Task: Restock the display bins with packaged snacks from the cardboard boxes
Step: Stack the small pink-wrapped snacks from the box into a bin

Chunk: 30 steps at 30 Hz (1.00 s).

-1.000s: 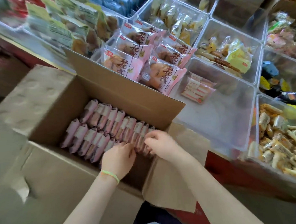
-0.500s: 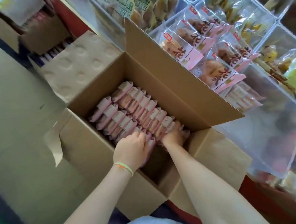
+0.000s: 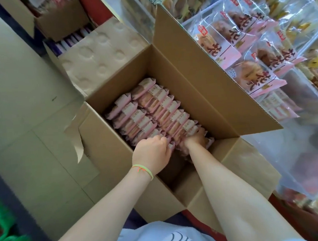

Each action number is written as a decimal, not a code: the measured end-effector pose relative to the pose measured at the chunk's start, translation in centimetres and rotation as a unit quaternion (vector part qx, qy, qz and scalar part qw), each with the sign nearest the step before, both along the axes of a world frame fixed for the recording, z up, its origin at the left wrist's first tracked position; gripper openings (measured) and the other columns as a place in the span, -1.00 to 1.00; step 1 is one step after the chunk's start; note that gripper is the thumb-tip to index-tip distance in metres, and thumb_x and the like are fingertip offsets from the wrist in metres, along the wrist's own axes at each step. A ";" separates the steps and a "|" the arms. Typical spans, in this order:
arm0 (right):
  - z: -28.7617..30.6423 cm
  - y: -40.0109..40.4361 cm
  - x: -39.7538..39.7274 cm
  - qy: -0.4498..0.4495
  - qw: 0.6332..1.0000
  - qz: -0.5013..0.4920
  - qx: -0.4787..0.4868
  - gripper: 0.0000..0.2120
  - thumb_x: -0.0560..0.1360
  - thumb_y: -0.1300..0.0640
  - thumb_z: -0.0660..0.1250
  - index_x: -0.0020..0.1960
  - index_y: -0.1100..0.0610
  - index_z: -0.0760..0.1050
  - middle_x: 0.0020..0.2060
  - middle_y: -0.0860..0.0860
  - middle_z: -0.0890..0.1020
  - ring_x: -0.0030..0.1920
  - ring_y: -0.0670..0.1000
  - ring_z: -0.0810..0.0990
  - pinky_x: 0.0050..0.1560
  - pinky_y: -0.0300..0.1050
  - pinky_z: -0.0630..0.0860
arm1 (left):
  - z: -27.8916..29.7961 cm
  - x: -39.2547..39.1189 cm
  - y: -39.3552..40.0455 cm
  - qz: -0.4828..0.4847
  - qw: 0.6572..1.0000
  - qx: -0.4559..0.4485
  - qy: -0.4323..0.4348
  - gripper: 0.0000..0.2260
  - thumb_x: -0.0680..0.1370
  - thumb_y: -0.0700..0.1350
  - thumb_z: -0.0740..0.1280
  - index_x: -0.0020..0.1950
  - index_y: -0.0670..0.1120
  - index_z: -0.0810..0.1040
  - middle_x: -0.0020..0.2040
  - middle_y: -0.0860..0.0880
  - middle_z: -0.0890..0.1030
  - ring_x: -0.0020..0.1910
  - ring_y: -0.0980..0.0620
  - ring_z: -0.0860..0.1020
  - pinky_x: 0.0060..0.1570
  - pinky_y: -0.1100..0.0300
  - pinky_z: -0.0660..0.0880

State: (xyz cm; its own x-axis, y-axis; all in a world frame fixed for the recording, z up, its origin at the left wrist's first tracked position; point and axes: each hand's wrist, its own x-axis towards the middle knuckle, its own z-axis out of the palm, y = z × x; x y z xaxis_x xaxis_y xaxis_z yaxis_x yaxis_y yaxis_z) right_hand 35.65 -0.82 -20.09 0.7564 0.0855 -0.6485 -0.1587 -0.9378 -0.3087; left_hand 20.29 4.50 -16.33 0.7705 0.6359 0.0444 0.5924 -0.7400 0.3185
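Nearest the camera, a pale blue shirt (image 3: 153,239) with a printed line drawing filled the bottom edge, cut off by the frame. Two bare forearms reached forward from it into an open box (image 3: 180,92) of plain brown corrugated card, its flaps folded outward; torn tape curled off the left flap.

The left hand (image 3: 152,151), with a thin green-and-orange band (image 3: 142,168) round the wrist, had its fingers curled over the near end of a row of packets (image 3: 150,109); the grip was closed on them, though the fingertips were hidden among the wrappers. The right hand (image 3: 195,139) was pushed down beside it into the neighbouring row, its fingers buried, so whether its grip was closed or loose could not be told.

The packets were slim, glossy pink-and-cream wrappers with crimped ends, standing on edge in two tight rows that filled the far part of the box.

Beyond the box on the right, clear plastic bins (image 3: 307,147) held larger pink bags (image 3: 222,42) with dark characters and a picture of a round pastry; the near bin was mostly glare and blur. At far left a second box (image 3: 63,23) stood open, its contents hard to make out, and a dimpled card sheet (image 3: 102,52) lay just behind the main box.
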 end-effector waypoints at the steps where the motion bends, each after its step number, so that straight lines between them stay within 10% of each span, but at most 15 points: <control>1: 0.3 -0.2 0.2 0.000 1.000 -0.008 0.000 -0.31 0.51 0.16 0.38 0.54 0.08 0.14 0.51 0.20 0.18 0.45 0.21 0.31 0.37 0.01 0.33 | 0.1 0.0 0.0 -0.004 1.000 -0.005 0.006 -0.65 0.49 0.02 0.07 -0.36 -0.09 0.51 -0.44 -0.07 0.53 -0.53 -0.12 0.52 -0.49 0.21 0.28; 10: 7.1 -3.4 0.4 -0.005 0.994 0.007 0.108 -0.46 0.46 0.18 0.43 0.34 -0.03 0.27 0.36 0.15 0.38 0.09 0.10 0.47 -0.02 -0.14 0.44 | 2.4 0.7 0.3 0.118 0.963 -0.239 0.031 -0.74 0.57 0.12 0.17 -0.06 0.00 0.56 -0.09 0.05 0.58 -0.06 -0.03 0.58 -0.11 0.11 0.49; 14: 13.6 -6.9 0.6 0.116 0.941 0.061 0.312 -0.45 0.45 0.20 0.51 0.27 -0.12 0.31 0.19 -0.05 0.60 0.10 -0.11 0.62 0.04 -0.20 0.59 | 6.5 2.9 0.2 0.240 0.732 -0.629 -0.108 -0.43 0.43 0.25 0.40 0.31 -0.07 0.49 0.14 0.00 0.64 0.11 -0.04 0.61 0.18 0.04 0.51; 17: 17.8 -10.1 0.8 0.147 0.908 0.113 0.376 -0.36 0.44 0.10 0.53 0.37 -0.23 0.28 0.18 -0.14 0.58 0.13 -0.12 0.64 0.13 -0.08 0.62 | 9.0 4.2 -1.9 0.116 0.598 -0.775 -0.169 -0.61 0.56 0.05 0.37 0.32 -0.11 0.54 0.16 -0.15 0.66 0.13 -0.13 0.64 0.19 -0.04 0.55; 23: 18.4 -16.1 2.7 0.078 0.908 -0.065 0.407 -0.13 0.34 -0.21 0.55 0.50 -0.23 0.14 0.12 -0.06 0.65 0.12 -0.05 0.66 0.21 0.07 0.57 | 11.0 7.6 -5.8 0.080 0.514 -0.832 -0.193 -0.56 0.54 0.04 0.40 0.36 -0.13 0.54 0.32 -0.18 0.56 0.25 -0.16 0.56 0.31 -0.10 0.46; 30: 18.3 -23.3 4.6 0.096 0.930 -0.041 0.352 -0.53 0.33 -0.01 0.51 0.21 -0.09 0.47 0.07 -0.06 0.70 0.07 -0.03 0.68 0.17 0.11 0.58 | 10.5 11.1 -10.1 0.118 0.507 -0.848 -0.098 -0.49 0.46 0.01 0.51 0.35 -0.13 0.54 0.26 -0.11 0.59 0.25 -0.15 0.57 0.37 -0.18 0.39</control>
